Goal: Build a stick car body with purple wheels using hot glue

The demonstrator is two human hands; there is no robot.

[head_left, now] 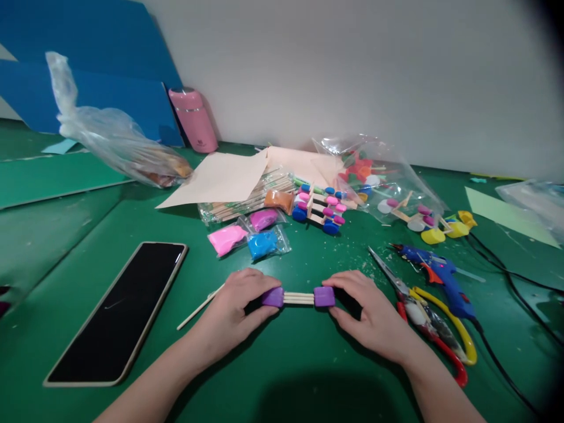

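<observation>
Dial ctr: clay-and-stick pc (299, 298), lying L-R on the green tabletop (299, 376), approx. 3 parallel wooden sticks w/ a purple clay block at each end.
L hand (247, 302): at 9 o'clock; thumb & fingertips pinched on the L purple block (273, 296).
R hand (365, 305): at 3; thumb & fingertips closed on the R purple block (325, 296).
Loose stick (197, 310): 9 o'clock, one end at/behind L hand; contact n/c.
Smartphone (117, 311): 9, farther out; screen dark, faint pale streak, no readable txt.
Clay packets: 11 o'clock; pink (227, 238), purple (263, 220), blue (263, 243), all close tog.; no label legible. Orange-brown packet (278, 200) just behind, near 12.
Tumbler (194, 120): 11, far back, pink; small dark logo low on body, too small to read.
Knotted plastic bag (118, 138): btwn 10 & 11, contents brownish, unclear.
Stick model (319, 208): just past 12, w/ blue & pink clay bits.
Clear bag (396, 170): 1 o'clock, colored pcs inside.
Glue gun (440, 275): nearly 3, blue body, orange trigger, small red light; no readable brand.
Scissors (399, 286): 3, blades pointing to approx. 2, beside glue gun.
</observation>
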